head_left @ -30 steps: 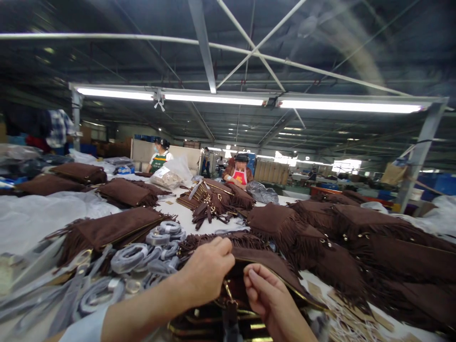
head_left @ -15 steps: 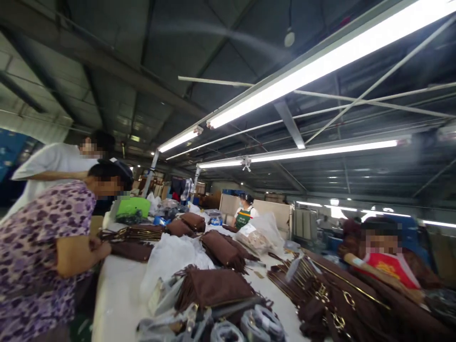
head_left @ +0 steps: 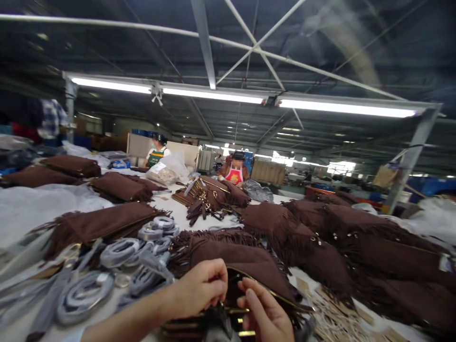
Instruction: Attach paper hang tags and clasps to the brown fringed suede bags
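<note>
My left hand (head_left: 210, 287) is in a closed pinch at the bottom centre, over a dark, blurred piece that I cannot make out. Just right of it, the curled fingers and thumb of my right hand (head_left: 263, 308) come together; anything between them is too small to see. Both hands are in front of a dark brown fringed bag (head_left: 228, 254) with a gold zip edge. Beneath my hands are more gold-edged brown pieces, partly hidden by them.
Coiled grey wrapped straps (head_left: 85, 297) lie at left, near another fringed bag (head_left: 103, 221). More brown bags (head_left: 395, 251) are heaped at right, beside tan tags with white cords (head_left: 342, 313). Across the white table a person in a red apron (head_left: 235, 175) and another in green (head_left: 156, 154) are visible.
My view has turned right and down. Both my hands now show at the bottom, where neither was seen before. The two people at the left are out of view.
</note>
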`<move>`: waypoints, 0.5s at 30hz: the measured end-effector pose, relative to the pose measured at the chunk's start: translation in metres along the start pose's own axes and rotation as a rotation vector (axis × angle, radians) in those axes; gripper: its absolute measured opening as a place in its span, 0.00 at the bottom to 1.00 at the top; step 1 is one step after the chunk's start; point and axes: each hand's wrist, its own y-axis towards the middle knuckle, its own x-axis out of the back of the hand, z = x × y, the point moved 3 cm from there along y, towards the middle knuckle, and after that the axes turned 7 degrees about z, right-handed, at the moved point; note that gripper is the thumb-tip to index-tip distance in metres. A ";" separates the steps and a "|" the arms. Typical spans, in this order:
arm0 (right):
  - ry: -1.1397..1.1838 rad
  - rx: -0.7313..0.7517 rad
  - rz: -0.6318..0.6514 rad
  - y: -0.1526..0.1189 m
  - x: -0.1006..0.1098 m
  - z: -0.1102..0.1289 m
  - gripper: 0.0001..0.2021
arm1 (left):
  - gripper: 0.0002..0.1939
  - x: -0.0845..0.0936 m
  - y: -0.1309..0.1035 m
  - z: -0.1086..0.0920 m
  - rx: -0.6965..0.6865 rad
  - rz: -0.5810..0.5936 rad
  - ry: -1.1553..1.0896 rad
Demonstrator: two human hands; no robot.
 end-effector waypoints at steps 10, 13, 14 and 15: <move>0.075 -0.019 0.225 0.010 -0.020 -0.006 0.18 | 0.07 -0.006 0.000 0.000 0.009 -0.062 -0.102; 0.053 -0.005 0.127 0.000 -0.017 0.002 0.19 | 0.09 -0.004 0.003 0.005 -0.010 -0.118 -0.245; -0.001 0.011 0.110 -0.003 -0.015 0.004 0.20 | 0.09 -0.004 0.004 0.006 -0.004 -0.144 -0.267; -0.065 0.024 0.106 -0.006 -0.012 0.006 0.21 | 0.10 -0.004 0.004 0.007 0.010 -0.163 -0.274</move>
